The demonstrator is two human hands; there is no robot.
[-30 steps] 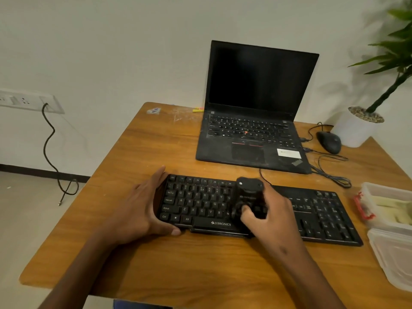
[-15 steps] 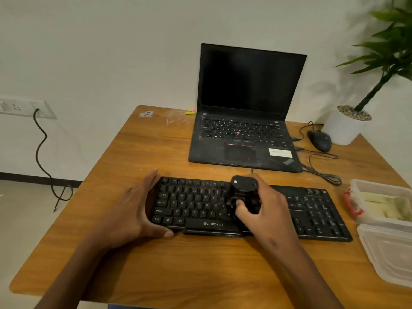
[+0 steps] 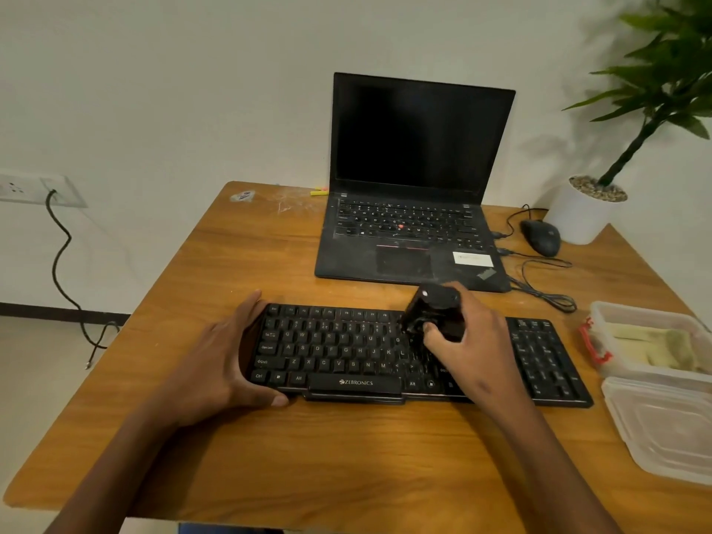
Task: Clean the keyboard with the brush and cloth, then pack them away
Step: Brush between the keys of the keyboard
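Left hand (image 3: 215, 364) braces keyboard (image 3: 346, 352) end — right hand (image 3: 474, 341) grips brush (image 3: 433, 310) over keys.

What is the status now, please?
Left hand braces keyboard end. Right hand grips brush over the keys. Cloth in box. Nothing in the way.
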